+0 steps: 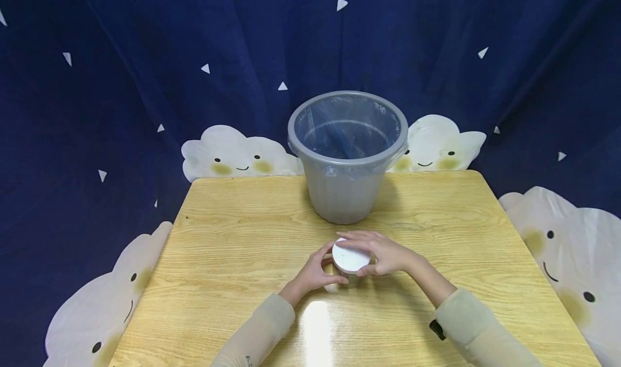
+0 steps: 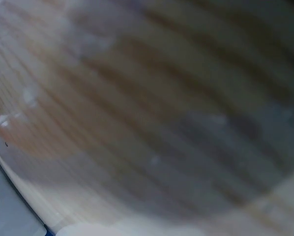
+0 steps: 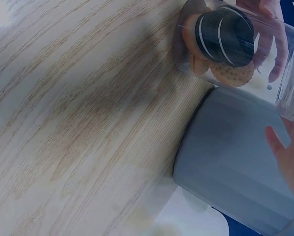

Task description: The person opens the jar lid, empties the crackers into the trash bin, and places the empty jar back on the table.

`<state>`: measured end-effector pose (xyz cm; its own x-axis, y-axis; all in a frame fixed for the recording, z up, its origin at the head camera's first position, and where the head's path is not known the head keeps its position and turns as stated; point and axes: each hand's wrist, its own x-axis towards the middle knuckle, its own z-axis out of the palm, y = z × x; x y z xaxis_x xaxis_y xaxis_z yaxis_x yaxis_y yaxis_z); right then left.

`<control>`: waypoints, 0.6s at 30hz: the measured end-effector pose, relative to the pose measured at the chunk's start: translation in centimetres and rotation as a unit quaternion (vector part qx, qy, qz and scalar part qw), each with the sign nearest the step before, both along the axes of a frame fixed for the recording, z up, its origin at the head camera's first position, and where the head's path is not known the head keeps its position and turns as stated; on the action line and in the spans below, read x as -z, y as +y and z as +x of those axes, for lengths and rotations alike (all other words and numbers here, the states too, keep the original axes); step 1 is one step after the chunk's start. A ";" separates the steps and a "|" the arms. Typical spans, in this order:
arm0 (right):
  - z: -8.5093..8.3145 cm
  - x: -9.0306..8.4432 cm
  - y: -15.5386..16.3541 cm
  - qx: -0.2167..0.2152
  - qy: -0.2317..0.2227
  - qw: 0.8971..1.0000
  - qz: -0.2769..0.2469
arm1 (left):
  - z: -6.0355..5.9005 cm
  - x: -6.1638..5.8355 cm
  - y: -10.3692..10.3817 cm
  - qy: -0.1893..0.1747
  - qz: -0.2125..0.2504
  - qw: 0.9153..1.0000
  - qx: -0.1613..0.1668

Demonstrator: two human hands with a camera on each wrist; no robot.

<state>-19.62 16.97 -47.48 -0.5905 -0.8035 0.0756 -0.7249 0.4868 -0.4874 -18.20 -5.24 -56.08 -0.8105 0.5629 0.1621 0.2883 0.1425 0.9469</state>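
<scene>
A clear plastic jar (image 3: 290, 78) stands upright on the table, a white lid (image 1: 352, 260) on top. Through its wall show round biscuits (image 3: 233, 73) and a dark label (image 3: 225, 37) with pale lines. My left hand (image 1: 314, 272) grips the jar's side, thumb low at the front; its fingers also show behind the jar in the right wrist view. From above, my right hand (image 1: 385, 255) holds the lid by its rim, thumb in front and fingers over the far side. The left wrist view is mostly blurred wood grain and shadow.
A grey bin (image 1: 345, 189) with a clear liner (image 1: 359, 135) stands just behind the jar, near the table's far edge. The wooden table (image 1: 233, 227) ends at a dark blue curtain (image 1: 242, 43) with white triangles and cloud faces.
</scene>
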 end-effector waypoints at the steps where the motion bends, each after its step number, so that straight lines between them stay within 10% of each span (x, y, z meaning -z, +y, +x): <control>1: 0.0 0.0 0.0 0.002 -0.002 1.000 0.000 | -0.2 0.6 0.0 0.002 0.002 1.000 -0.002; 5: 0.3 0.0 0.1 0.014 -0.005 1.000 -0.011 | -0.7 2.2 0.1 0.016 0.009 1.000 -0.005; 18: 2.2 1.2 -0.6 0.156 0.092 0.983 -0.022 | -0.7 2.4 0.0 0.030 0.022 0.999 -0.004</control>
